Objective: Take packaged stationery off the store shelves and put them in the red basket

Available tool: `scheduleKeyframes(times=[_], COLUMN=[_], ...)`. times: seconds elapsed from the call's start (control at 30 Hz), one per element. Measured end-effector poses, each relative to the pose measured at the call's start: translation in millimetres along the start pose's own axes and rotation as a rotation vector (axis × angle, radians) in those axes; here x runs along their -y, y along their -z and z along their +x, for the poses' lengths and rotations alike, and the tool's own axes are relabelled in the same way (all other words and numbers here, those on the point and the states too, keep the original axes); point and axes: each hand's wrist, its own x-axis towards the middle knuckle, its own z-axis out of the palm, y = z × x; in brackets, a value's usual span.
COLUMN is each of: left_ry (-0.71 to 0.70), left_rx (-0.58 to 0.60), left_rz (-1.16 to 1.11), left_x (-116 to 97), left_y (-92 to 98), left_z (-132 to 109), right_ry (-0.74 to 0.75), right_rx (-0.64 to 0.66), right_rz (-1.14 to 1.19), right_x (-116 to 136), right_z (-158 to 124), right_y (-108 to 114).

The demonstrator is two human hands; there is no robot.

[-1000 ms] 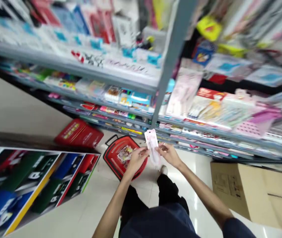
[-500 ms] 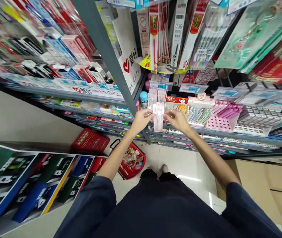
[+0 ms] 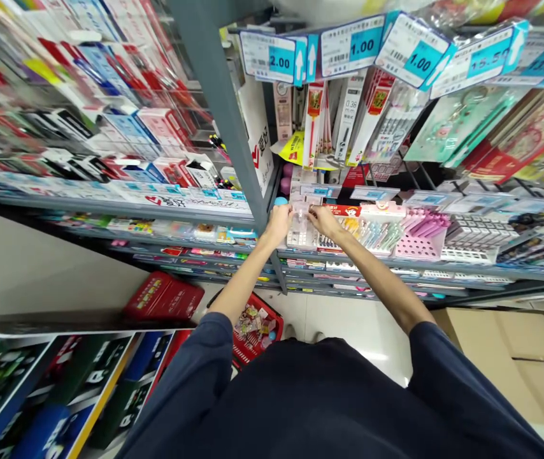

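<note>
My left hand (image 3: 279,222) is closed at the left side of a small pale, translucent package (image 3: 303,210), which it pinches with bent fingers. My right hand (image 3: 324,220) grips the package's right side between thumb and fingertips. The package is over a white display holder (image 3: 301,238) on the shelf, and its outline blends into the pale goods behind it. Just behind my left hand shows the blue top of a container (image 3: 280,201). To the right of my right hand, pens (image 3: 372,232) stand in a display box.
A grey shelf post (image 3: 234,121) rises left of my hands. Price tags (image 3: 362,50) and hanging pen packs (image 3: 348,115) fill the space above. A red basket (image 3: 274,322) with small goods is on the floor, cardboard boxes (image 3: 506,357) at right, a display rack (image 3: 85,382) at left.
Both hands have moved forward to the shelf with the pale package, which was held up in front of it before. The view has shifted, and more price tags show at the top.
</note>
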Motion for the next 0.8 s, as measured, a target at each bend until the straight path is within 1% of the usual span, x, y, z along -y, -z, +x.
scheduleKeyframes(times=[0.1, 0.27, 0.5, 0.8], left_ry=[0.014, 0.059, 0.072, 0.071], left_rx=[-0.027, -0.038, -0.028, -0.01], left_rz=[0.149, 0.198, 0.236, 0.287], left_x=[-3.1, -3.2, -1.3, -0.6], left_y=[-1.7, -7.3, -10.2, -13.8], left_z=[4.4, 6.5, 5.7, 10.1], right_ry=[-0.001, 0.009, 0.031, 0.027], right_rx=[-0.017, -0.03, -0.033, -0.035], right_rz=[-0.019, -0.031, -0.033, -0.046], right_x=[-4.2, -11.6, -18.1, -19.0], right_z=[7.5, 15.5, 22.5, 22.1], right_y=[-11.8, -23.8, -26.4, -25.2])
